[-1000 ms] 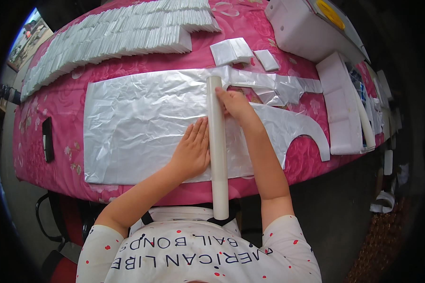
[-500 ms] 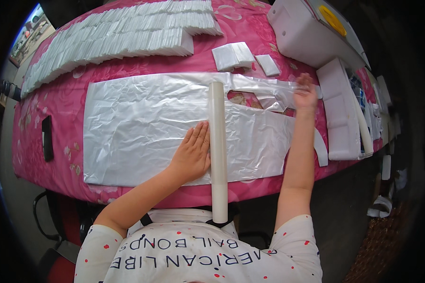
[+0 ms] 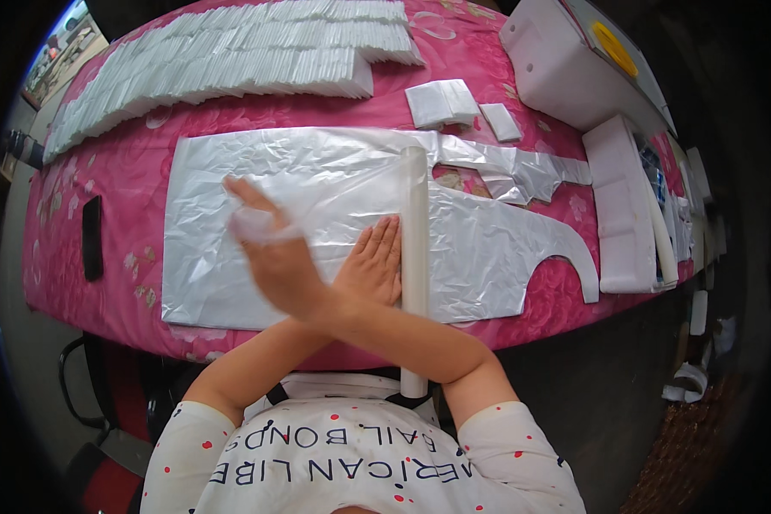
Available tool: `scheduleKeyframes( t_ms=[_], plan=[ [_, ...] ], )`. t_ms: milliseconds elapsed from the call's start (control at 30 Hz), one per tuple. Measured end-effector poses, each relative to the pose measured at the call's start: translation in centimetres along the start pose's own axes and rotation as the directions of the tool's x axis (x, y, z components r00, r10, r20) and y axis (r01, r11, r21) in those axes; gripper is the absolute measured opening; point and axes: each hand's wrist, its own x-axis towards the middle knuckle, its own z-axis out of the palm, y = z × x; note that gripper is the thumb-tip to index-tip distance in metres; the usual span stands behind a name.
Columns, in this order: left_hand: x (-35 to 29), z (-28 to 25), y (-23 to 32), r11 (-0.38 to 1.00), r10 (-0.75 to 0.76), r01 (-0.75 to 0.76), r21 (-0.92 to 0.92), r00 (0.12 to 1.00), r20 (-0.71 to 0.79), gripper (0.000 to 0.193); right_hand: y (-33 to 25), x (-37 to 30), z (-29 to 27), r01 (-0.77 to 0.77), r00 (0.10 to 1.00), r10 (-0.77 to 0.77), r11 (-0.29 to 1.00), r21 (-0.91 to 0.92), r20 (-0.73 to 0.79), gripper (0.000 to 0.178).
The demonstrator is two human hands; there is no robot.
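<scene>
A silvery-white thin plastic apron (image 3: pixel 223 274) lies spread over the table, its straps and curved cut-outs toward the right. Across it rests a long pale tube (image 3: pixel 415 223), its near end reaching past the table edge toward my body. My left hand (image 3: pixel 374 261) lies flat on the plastic with fingers together, against the tube's left side. Over my left forearm crosses my right arm; my right hand (image 3: pixel 274 244), smeared by motion, hovers above the plastic's left half. A filmy translucent bit of plastic shows in its fingers, and a sheer layer stretches from there toward the tube.
Rows of folded white plastic packs (image 3: pixel 223 73) fill the far left. Two small folded stacks (image 3: pixel 443 103) lie beyond the apron. A black phone (image 3: pixel 92 238) is at left. White foam boxes (image 3: pixel 621 201) stand at right on the pink floral tablecloth (image 3: pixel 51 257).
My right hand has swept from the straps at far right across to the left, drawing a thin plastic layer over the tube. My left hand stays flat beside the tube.
</scene>
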Motion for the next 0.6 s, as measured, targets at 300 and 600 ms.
scheduleKeyframes(
  t_ms=[300, 600],
  plan=[
    [-0.1, 0.2, -0.2, 0.999, 0.015, -0.016, -0.037, 1.0, -0.011, 0.066, 4.1, -1.0, 9.3, -0.487, 0.698, 0.545, 0.837, -0.251, 0.465, 0.047],
    [-1.0, -1.6, -1.0, 0.914, 0.036, -0.156, -0.375, 0.951, -0.308, 0.06, -1.1, -0.6, -1.7, -0.467, 0.798, 0.399, 0.883, 0.045, 0.452, 0.031]
  ],
)
